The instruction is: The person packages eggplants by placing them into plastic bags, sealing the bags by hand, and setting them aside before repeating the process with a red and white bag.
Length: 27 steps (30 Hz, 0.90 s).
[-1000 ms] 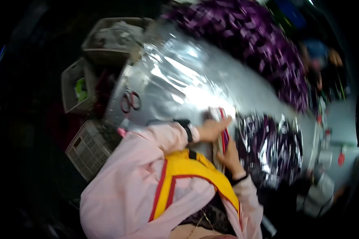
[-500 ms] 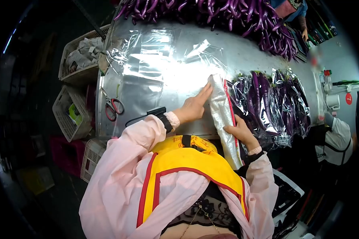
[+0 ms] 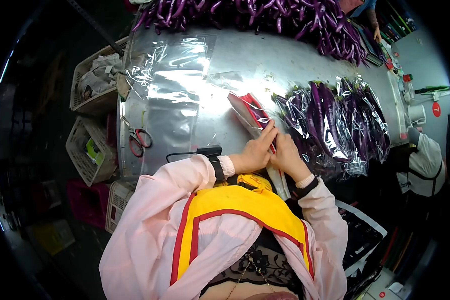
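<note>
My left hand (image 3: pixel 255 151) and my right hand (image 3: pixel 287 157) are close together at the table's front edge. Both are closed around the middle of a folded silvery sheet with red edging (image 3: pixel 246 112). It slants up and to the left; its lower end shows below my hands. Something dark purple and glossy clear film show in its upper fold, but I cannot make out exactly what is inside. Right of my hands lie bundles of long purple eggplants (image 3: pixel 325 120) in clear plastic bags. To the left, flat clear plastic bags (image 3: pixel 172 107) lie on the metal table (image 3: pixel 235 55).
Loose eggplants (image 3: pixel 265 12) are heaped along the far side. Red-handled scissors (image 3: pixel 137 141) lie near the left edge. White crates (image 3: pixel 87 160) stand left of the table. Another person's hand (image 3: pixel 377 34) is at the top right; a person in white (image 3: pixel 425 167) is at right.
The silvery sheet has tilted left and folded narrower. My left hand has come down to its middle, beside my right hand. The clear bag beyond it has been drawn in toward the sheet.
</note>
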Each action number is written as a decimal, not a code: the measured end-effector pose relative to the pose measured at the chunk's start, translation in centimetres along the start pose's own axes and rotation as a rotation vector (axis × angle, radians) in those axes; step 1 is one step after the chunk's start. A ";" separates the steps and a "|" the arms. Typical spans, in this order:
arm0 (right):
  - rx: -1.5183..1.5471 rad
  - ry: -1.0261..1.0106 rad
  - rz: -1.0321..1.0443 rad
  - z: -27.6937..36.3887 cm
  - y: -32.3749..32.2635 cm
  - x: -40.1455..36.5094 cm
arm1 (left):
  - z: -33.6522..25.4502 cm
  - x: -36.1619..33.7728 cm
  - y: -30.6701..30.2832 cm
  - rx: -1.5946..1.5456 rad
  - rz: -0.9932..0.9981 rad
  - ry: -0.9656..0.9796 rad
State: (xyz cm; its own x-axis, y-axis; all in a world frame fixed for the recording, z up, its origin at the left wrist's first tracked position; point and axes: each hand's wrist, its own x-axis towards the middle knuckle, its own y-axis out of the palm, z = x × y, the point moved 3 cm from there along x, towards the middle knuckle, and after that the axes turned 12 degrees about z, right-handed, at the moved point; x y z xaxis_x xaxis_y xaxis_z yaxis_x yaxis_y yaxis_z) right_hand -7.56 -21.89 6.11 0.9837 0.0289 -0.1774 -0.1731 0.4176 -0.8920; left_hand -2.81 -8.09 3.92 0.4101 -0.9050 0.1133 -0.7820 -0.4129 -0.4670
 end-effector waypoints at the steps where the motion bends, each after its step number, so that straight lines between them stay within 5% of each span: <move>1: 0.000 0.001 -0.003 -1.3 0.6 1.1 | 0.0 -0.1 -0.2 -0.044 0.007 0.022; 5: 0.241 -0.009 -0.019 -3.5 2.9 3.4 | 1.5 -0.7 1.0 -0.042 -0.073 0.087; 7: 0.191 0.143 0.057 -3.2 4.0 2.7 | 2.9 -1.4 1.0 -0.020 -0.131 0.085; 11: 0.131 0.198 0.217 -0.8 1.7 -0.8 | 1.5 -4.1 -2.8 -0.069 -0.212 -0.117; 13: 0.130 0.282 0.209 -0.2 1.8 -1.2 | 5.7 -5.1 -2.4 -0.353 -0.627 -0.434; 15: 0.288 0.222 0.198 -0.3 1.9 -1.1 | 11.7 -3.0 -2.2 -1.059 -0.627 -0.547; 16: 0.319 0.120 0.089 -0.5 2.5 -1.1 | 14.6 -2.0 -1.8 -1.177 -0.570 -0.450; 19: 0.273 0.144 0.059 -0.4 2.4 -0.4 | 8.4 2.2 -3.9 -1.260 -0.636 -0.470; 22: 0.186 -0.046 -0.357 2.5 -3.0 0.6 | 5.5 6.8 -7.3 -0.868 -0.726 -0.056; 25: 0.187 -0.216 -0.736 7.4 -10.7 0.0 | -9.6 7.7 -13.1 -0.610 -0.553 0.418; 27: 0.134 -0.276 -0.761 8.6 -12.7 -0.9 | -11.2 7.9 -13.9 -0.419 -0.545 0.570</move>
State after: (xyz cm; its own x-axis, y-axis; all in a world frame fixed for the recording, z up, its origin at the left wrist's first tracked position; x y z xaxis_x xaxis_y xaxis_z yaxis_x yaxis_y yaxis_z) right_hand -5.87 -19.39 21.21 0.8093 -0.0912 0.5803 0.5364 0.5173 -0.6668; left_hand 6.04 -10.59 21.16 0.5670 -0.4394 0.6967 -0.6996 -0.7033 0.1259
